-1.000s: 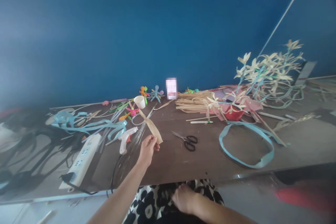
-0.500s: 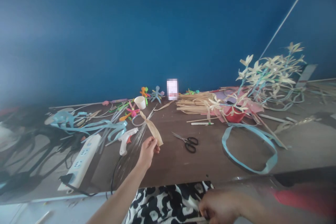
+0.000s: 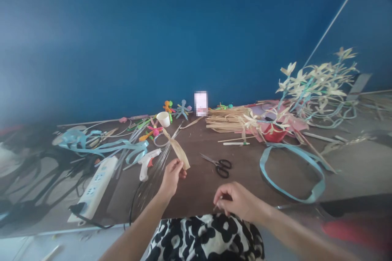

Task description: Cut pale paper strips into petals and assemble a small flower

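Observation:
Pinched between the thumb and fingers of my left hand (image 3: 172,176) is a pale tan strip of dried husk or ribbon (image 3: 180,154), its narrow twisted end pointing up and away. My right hand (image 3: 237,200) hovers over the table's front edge with its fingers curled together; whether something small is in them, I cannot make out. Between and beyond the hands lie black-handled scissors (image 3: 221,168), blades toward the left. A white glue gun (image 3: 145,166) rests left of my left hand, beside a bunch of thin clear strands (image 3: 159,163).
Left are a power strip (image 3: 96,187) and blue ribbon (image 3: 116,146). At the back stand a white cup (image 3: 163,119), small colourful figures (image 3: 183,110) and a bundle of tan strips (image 3: 228,120). Right are a blue ribbon loop (image 3: 295,200), a pen (image 3: 234,144) and pale artificial flowers (image 3: 318,81).
My right hand has risen from my lap, over the patterned cloth, to the table's front edge. My left hand and the tan strip have stayed in place.

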The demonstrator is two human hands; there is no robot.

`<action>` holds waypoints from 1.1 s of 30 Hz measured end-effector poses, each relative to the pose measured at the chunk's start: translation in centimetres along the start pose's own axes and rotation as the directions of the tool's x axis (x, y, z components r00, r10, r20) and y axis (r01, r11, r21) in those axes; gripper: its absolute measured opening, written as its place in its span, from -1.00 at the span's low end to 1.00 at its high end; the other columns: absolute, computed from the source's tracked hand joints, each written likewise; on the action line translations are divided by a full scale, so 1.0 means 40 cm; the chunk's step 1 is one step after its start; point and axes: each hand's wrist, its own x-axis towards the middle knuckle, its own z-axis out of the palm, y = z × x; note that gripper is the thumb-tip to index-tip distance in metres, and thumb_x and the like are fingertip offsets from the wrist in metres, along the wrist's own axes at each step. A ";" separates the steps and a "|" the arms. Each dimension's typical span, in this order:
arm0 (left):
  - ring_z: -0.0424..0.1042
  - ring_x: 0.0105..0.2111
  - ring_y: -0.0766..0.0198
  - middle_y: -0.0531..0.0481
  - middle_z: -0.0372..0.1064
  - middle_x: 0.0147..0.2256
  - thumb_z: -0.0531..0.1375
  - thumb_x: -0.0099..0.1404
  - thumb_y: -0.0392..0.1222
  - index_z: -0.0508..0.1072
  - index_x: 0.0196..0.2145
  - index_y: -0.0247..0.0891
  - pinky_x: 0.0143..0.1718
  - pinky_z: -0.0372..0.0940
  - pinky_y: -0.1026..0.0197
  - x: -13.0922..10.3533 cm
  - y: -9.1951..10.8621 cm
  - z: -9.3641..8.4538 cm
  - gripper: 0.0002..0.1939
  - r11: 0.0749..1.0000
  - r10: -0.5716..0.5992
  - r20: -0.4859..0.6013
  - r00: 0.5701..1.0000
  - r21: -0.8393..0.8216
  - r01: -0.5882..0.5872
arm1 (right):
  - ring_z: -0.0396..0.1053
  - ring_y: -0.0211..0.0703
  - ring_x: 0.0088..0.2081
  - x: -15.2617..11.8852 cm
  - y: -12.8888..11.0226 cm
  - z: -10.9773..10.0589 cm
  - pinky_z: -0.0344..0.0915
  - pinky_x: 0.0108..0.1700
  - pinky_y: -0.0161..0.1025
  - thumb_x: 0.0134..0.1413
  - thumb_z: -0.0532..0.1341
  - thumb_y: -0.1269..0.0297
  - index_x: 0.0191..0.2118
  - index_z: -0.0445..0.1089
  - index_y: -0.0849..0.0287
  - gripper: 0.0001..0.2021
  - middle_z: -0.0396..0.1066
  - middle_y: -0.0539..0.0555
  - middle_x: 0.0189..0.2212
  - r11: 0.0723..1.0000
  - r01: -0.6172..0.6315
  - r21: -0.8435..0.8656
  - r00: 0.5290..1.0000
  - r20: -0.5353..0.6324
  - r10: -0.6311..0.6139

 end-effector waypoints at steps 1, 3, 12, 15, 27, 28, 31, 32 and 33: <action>0.26 -0.62 0.41 0.09 0.21 -0.64 0.09 0.09 -0.08 0.27 -0.52 -0.30 -0.62 0.16 0.38 0.002 0.002 0.002 -0.79 1.000 -0.012 -0.006 1.000 -0.003 0.012 | 0.29 -0.33 -0.57 0.020 -0.009 -0.020 0.14 -0.53 -0.46 -0.05 0.06 0.26 -0.37 0.40 0.23 -0.79 0.36 -0.01 -0.61 0.999 0.031 0.006 0.998 -0.058 -0.031; 0.25 -0.63 0.41 0.09 0.21 -0.64 0.10 0.07 -0.08 0.26 -0.52 -0.30 -0.65 0.15 0.38 0.010 0.005 0.008 -0.79 0.999 -0.050 -0.029 0.998 -0.015 0.050 | 0.28 -0.33 -0.56 0.076 -0.020 -0.073 0.15 -0.51 -0.43 -0.03 0.06 0.21 -0.34 0.40 0.24 -0.74 0.38 0.02 -0.57 0.995 0.101 -0.012 0.971 -0.217 -0.101; 0.27 -0.67 0.39 0.08 0.23 -0.67 0.14 0.01 -0.10 0.30 -0.53 -0.33 -0.68 0.13 0.38 0.108 0.040 0.055 -0.79 0.999 -0.028 -0.046 0.999 -0.047 0.025 | 0.25 -0.31 -0.57 0.400 0.011 -0.253 0.17 -0.48 -0.38 -0.09 0.03 0.35 -0.28 0.42 0.24 -0.72 0.42 0.04 -0.47 0.974 -0.010 -0.228 0.858 -0.502 -0.109; 0.28 -0.67 0.39 0.07 0.24 -0.66 0.15 -0.01 -0.11 0.32 -0.53 -0.34 -0.68 0.14 0.38 0.162 0.046 0.070 -0.80 0.998 0.004 -0.056 0.998 -0.063 -0.008 | 0.23 -0.33 -0.61 0.444 0.003 -0.255 0.17 -0.49 -0.38 -0.09 0.03 0.38 -0.21 0.39 0.22 -0.70 0.42 0.01 -0.50 0.957 -0.025 -0.288 0.862 -0.490 -0.125; 0.29 -0.61 0.38 0.05 0.28 -0.61 0.17 -0.04 -0.11 0.34 -0.50 -0.33 -0.65 0.18 0.37 0.311 0.041 0.109 -0.79 0.995 0.042 -0.060 0.997 -0.093 -0.047 | 0.30 -0.23 -0.47 0.277 0.031 -0.202 0.05 -0.44 -0.36 -0.15 0.15 0.15 -0.49 0.36 0.11 -0.84 0.37 -0.03 -0.56 0.735 -0.060 -0.676 0.938 -0.290 -0.189; 0.30 -0.60 0.38 0.04 0.29 -0.60 0.18 -0.05 -0.11 0.34 -0.49 -0.33 -0.65 0.18 0.37 0.317 0.041 0.112 -0.79 0.995 0.046 -0.053 0.998 -0.091 -0.051 | 0.30 -0.24 -0.47 0.265 0.042 -0.194 0.03 -0.45 -0.37 -0.13 0.14 0.15 -0.48 0.35 0.11 -0.84 0.37 -0.03 -0.55 0.713 -0.078 -0.696 0.934 -0.301 -0.192; 0.30 -0.60 0.38 0.04 0.30 -0.58 0.18 -0.05 -0.12 0.34 -0.47 -0.33 -0.65 0.19 0.36 0.327 0.033 0.117 -0.79 0.993 0.060 -0.050 0.997 -0.098 -0.065 | 0.31 -0.24 -0.43 0.253 0.064 -0.203 0.03 -0.44 -0.36 -0.03 0.08 0.22 -0.44 0.33 0.10 -0.87 0.38 -0.03 -0.51 0.675 -0.197 -0.711 0.892 -0.416 -0.178; 0.30 -0.60 0.38 0.04 0.30 -0.57 0.18 -0.05 -0.12 0.34 -0.47 -0.33 -0.64 0.19 0.36 0.328 0.028 0.118 -0.79 0.992 0.067 -0.052 0.996 -0.101 -0.072 | 0.32 -0.24 -0.41 0.254 0.069 -0.217 0.03 -0.43 -0.36 -0.02 0.06 0.26 -0.42 0.32 0.10 -0.88 0.39 -0.02 -0.49 0.667 -0.246 -0.704 0.872 -0.461 -0.166; 0.30 -0.60 0.39 0.05 0.30 -0.57 0.18 -0.05 -0.12 0.33 -0.47 -0.32 -0.64 0.19 0.36 0.328 0.024 0.118 -0.79 0.992 0.074 -0.056 0.996 -0.103 -0.079 | 0.32 -0.23 -0.40 0.256 0.073 -0.235 0.03 -0.43 -0.36 -0.02 0.06 0.29 -0.40 0.32 0.10 -0.89 0.39 -0.01 -0.46 0.660 -0.293 -0.692 0.850 -0.505 -0.152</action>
